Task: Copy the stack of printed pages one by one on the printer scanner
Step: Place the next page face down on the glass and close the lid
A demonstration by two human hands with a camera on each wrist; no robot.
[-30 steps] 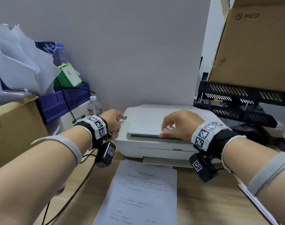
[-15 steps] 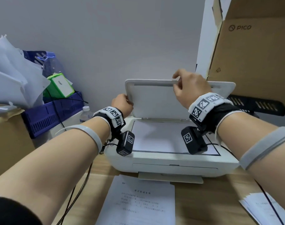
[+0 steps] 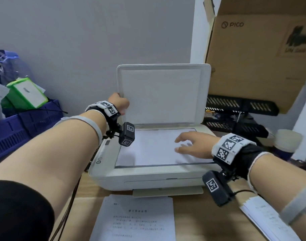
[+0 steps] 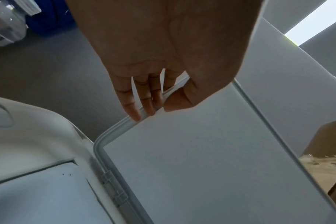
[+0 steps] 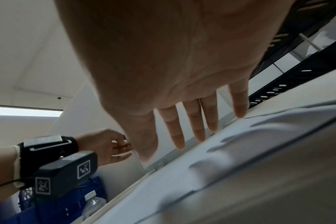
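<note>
Raised lid (image 3: 163, 94) walls scanner's back; front open

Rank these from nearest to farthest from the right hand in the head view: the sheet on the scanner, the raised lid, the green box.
1. Sheet: on the scanner glass, directly under the right hand.
2. Lid: upright behind the glass, held at its left edge by the left hand.
3. Green box: far left, above the blue crate.
</note>
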